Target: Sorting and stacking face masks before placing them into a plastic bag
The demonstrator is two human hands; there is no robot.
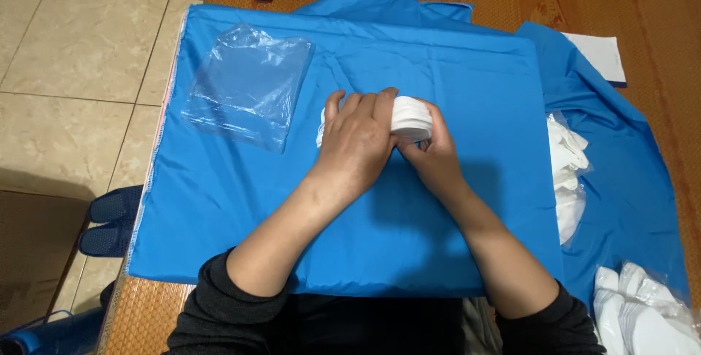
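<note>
Both hands meet at the middle of the blue cloth [409,245], closed around a small stack of white pads [409,117]. The left hand [355,143] lies flat over the top with fingers spread across it, and the right hand [432,156] cups the stack's right edge from the side, fingers curled onto it. The stack looks like several thin round pieces, their edges fanned a little where they show between the hands. To do this well, the pieces likely need squaring: press lightly from above with the left palm while the right fingers nudge the loose edges flush, keeping the stack down on the cloth so nothing slides out. Too hard a squeeze would probably buckle soft pieces. A clear plastic bag [248,85] lies flat on the cloth to the left, well apart from the hands, its mouth hard to make out. More white pieces [569,180] sit at the cloth's right edge, and others [642,315] in the lower right corner.
</note>
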